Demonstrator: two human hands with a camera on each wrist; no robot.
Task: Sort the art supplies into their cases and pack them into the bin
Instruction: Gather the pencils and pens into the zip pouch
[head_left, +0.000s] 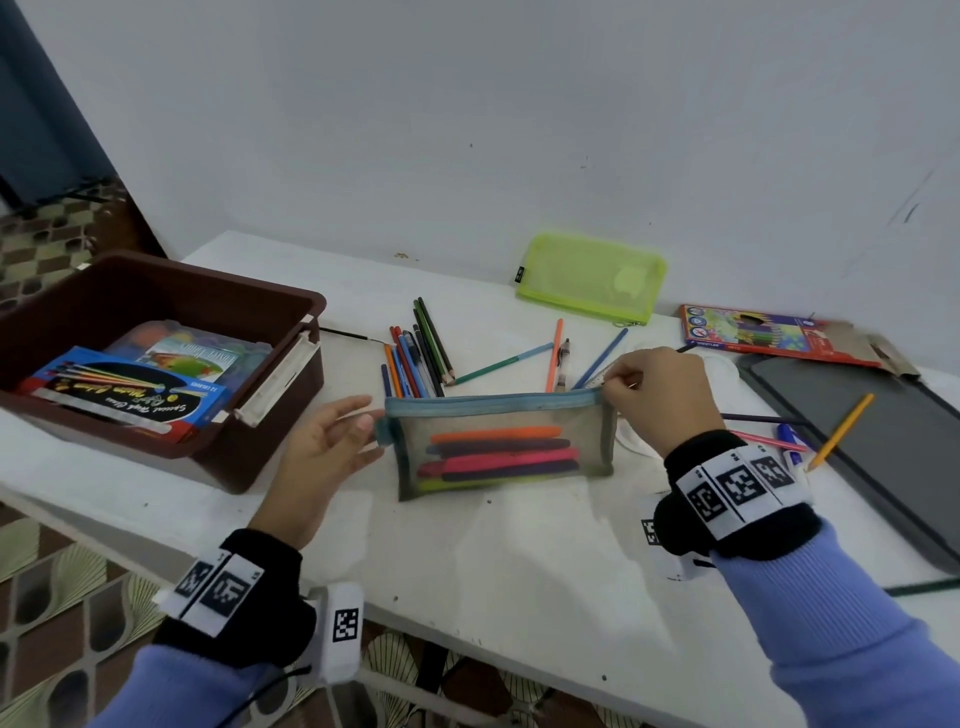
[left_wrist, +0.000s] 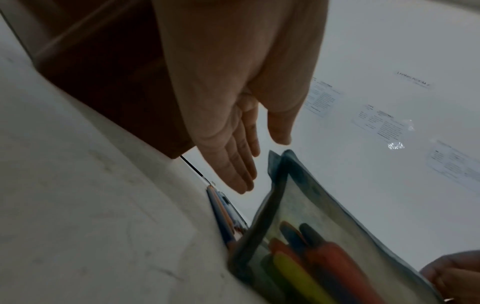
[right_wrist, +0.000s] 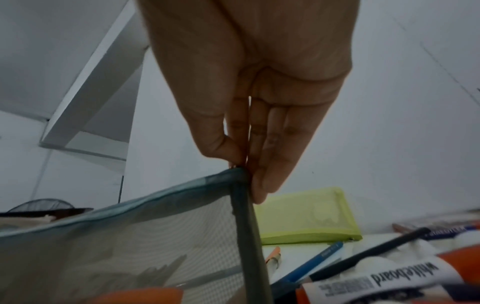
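Pinching the mesh pouch (head_left: 501, 447) by its far right corner with the right hand (head_left: 657, 392), left hand (head_left: 324, 441) slack-fingered just beside its left tab, ready to steady before lifting toward the bin (head_left: 62, 291).

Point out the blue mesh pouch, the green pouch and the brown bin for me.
blue mesh pouch (head_left: 498, 447): head view, middle of its mesh front.
green pouch (head_left: 592, 278): head view, centre of its flat face.
brown bin (head_left: 208, 291): head view, its far rim.

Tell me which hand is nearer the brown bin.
Left. The left hand hovers open just right of the bin, beside the mesh pouch; the right hand pinches the pouch's far corner.
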